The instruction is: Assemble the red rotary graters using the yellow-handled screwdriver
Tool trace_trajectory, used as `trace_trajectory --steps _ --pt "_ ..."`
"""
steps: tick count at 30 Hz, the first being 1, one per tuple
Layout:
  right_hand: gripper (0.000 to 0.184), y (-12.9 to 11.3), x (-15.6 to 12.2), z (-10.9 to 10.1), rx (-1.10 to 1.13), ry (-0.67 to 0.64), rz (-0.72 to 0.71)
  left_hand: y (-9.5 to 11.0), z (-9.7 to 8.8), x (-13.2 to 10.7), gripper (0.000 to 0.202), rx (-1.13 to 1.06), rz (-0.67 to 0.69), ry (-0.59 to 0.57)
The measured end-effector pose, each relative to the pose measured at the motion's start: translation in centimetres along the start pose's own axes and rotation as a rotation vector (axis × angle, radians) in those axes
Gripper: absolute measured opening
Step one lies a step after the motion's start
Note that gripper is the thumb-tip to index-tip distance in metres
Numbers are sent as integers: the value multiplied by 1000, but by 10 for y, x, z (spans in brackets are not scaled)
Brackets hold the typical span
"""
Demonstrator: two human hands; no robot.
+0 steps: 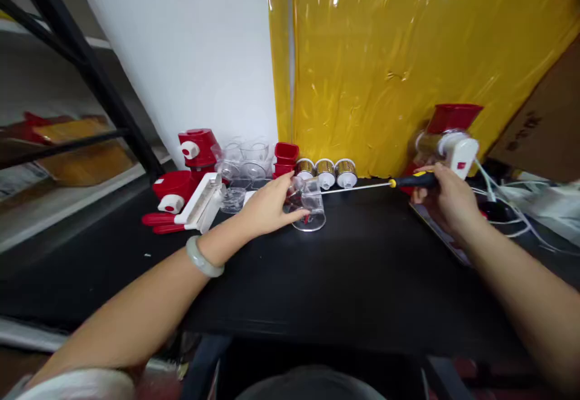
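Near the centre of the frame, the left hand [270, 205], a pale bangle [203, 257] on its wrist, has its thumb and fingers parted around a clear plastic part [310, 223], gripping it on the black tabletop [344, 279]. At right of centre, the right hand [453, 199] is closed around the handle of a screwdriver [413, 180], whose shaft runs leftward to the clear part; the tip seems to meet its side, though blur and the see-through plastic hide how far in it reaches. Three drums [325, 173] stand in a row just behind the shaft. Red-and-white assemblies [174, 190] sit left of centre, and a red-and-white machine [453, 140] stands beyond the right hand.
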State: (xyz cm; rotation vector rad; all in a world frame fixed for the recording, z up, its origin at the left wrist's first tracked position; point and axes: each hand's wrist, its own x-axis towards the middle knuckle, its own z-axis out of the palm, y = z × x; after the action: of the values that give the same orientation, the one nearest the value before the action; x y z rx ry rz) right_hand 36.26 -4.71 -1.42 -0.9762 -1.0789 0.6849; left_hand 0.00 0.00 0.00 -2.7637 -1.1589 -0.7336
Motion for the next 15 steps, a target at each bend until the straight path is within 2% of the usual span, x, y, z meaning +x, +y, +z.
trace_trajectory --steps 4,15 --pt "38 -1 1 1 -12 -6 -16 2 -2 -1 87 -10 8 6" --pt "36 2 1 0 72 60 23 5 -4 -2 71 -4 37 11"
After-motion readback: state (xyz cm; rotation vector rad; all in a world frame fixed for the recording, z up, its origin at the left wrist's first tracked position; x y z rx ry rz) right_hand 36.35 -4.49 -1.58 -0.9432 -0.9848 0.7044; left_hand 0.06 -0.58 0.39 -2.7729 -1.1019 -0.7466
